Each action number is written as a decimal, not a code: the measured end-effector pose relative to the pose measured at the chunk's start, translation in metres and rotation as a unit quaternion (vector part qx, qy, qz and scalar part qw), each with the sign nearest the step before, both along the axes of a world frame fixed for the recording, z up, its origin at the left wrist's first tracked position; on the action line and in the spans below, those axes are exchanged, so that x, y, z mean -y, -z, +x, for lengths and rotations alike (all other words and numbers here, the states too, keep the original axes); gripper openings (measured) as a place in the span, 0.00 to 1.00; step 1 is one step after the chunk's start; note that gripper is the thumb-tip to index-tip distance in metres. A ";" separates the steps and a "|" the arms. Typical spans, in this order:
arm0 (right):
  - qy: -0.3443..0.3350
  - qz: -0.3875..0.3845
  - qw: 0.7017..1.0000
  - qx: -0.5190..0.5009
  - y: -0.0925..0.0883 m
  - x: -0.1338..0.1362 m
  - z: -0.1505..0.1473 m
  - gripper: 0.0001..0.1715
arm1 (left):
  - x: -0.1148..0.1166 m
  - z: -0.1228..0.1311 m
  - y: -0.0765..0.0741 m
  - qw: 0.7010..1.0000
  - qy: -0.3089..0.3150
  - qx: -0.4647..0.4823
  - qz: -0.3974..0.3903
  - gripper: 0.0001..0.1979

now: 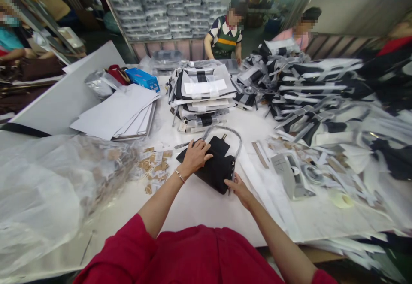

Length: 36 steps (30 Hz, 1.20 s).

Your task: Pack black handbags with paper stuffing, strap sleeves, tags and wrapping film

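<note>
Here's the black bag [214,172], around midway along the tabletop [199,209], in from the near edge, flap [219,145] unfastened! The left hand [194,158] lies across it, fingers slightly spread; the right hand [240,189] pinches its right end. The strap [240,140] looks already sleeved, the body bare, while wrapped bags [206,87] stand stacked toward the far edge.

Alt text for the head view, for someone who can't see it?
The left hand lies on a black bag on a white table; the right hand touches its right end. Partly wrapped bags are stacked beyond it.
</note>
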State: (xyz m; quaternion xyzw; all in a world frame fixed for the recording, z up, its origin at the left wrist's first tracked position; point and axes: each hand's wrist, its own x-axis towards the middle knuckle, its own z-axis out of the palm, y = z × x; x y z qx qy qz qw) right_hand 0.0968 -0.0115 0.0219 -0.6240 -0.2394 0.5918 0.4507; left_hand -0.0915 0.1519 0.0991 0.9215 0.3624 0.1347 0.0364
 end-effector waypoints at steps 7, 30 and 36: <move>0.087 -0.050 0.995 0.005 0.008 -0.019 -0.008 0.57 | -0.013 0.006 0.038 0.983 -0.002 -0.160 -0.093 0.15; -0.452 0.131 0.646 0.601 0.035 -0.019 -0.028 0.65 | 0.072 -0.029 0.105 0.981 -0.089 -0.081 -0.150 0.32; -0.455 0.138 0.651 0.592 0.035 -0.003 -0.021 0.53 | 0.080 -0.027 0.101 0.975 -0.065 -0.103 -0.187 0.34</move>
